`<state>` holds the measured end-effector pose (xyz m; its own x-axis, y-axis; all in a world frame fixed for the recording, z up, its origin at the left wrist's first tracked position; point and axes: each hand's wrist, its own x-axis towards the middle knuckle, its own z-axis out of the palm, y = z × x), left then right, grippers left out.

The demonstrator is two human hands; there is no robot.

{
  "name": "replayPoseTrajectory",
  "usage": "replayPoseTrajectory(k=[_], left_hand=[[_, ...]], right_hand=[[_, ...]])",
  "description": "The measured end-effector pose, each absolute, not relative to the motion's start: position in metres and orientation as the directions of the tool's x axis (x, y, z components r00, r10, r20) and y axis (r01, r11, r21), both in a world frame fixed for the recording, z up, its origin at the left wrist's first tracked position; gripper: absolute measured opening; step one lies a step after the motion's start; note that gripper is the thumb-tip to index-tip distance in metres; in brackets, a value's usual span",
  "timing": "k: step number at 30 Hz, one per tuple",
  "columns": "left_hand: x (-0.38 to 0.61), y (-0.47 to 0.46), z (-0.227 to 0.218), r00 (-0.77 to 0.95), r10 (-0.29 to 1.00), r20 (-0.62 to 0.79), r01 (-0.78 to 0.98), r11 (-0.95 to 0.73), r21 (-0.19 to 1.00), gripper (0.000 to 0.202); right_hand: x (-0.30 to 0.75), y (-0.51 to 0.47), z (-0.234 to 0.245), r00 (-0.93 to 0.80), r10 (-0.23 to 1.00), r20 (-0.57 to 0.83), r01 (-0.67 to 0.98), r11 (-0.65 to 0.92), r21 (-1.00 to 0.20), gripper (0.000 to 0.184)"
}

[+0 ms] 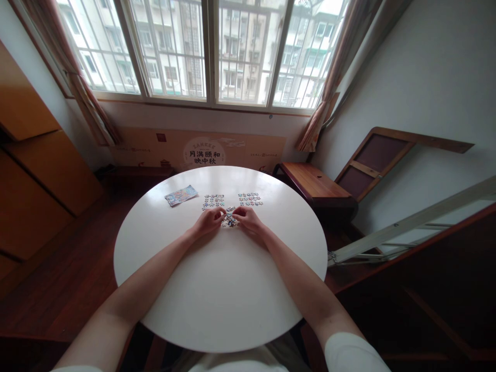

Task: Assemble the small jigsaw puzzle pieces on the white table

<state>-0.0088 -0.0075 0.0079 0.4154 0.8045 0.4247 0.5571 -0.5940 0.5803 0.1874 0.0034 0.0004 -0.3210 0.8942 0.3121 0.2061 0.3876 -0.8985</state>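
My left hand [210, 220] and my right hand [248, 218] meet near the middle of a white round table [217, 289]. Thumbs and fingers are pinched together on both, over a small pile of jigsaw puzzle pieces [230, 223]. A puzzle piece [229, 213] seems to sit between the fingertips, too small to tell which hand bears it. Beyond my left hand lie rows of puzzle pieces [214, 200], spaced apart. A second group of puzzle pieces [250, 199] is laid out in rows beyond my right hand. Left of these rests a colourful printed picture sheet [181, 196].
A wooden-topped bench [312, 181] stands behind the table to the right, with a wooden-framed panel [374, 160] leaning by the wall. Orange cabinets [42, 191] are at the left. A printed cardboard panel [155, 147] stands under the barred window.
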Motion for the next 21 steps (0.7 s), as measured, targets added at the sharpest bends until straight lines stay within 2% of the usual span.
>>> replayPoseTrajectory(k=[21], left_hand=[[-0.0090, -0.0071, 0.0077, 0.423, 0.799, 0.428, 0.548, -0.602, 0.581, 0.015]], right_hand=[[0.1873, 0.0017, 0.0021, -0.325, 0.894, 0.308, 0.202, 0.384, -0.901, 0.024]])
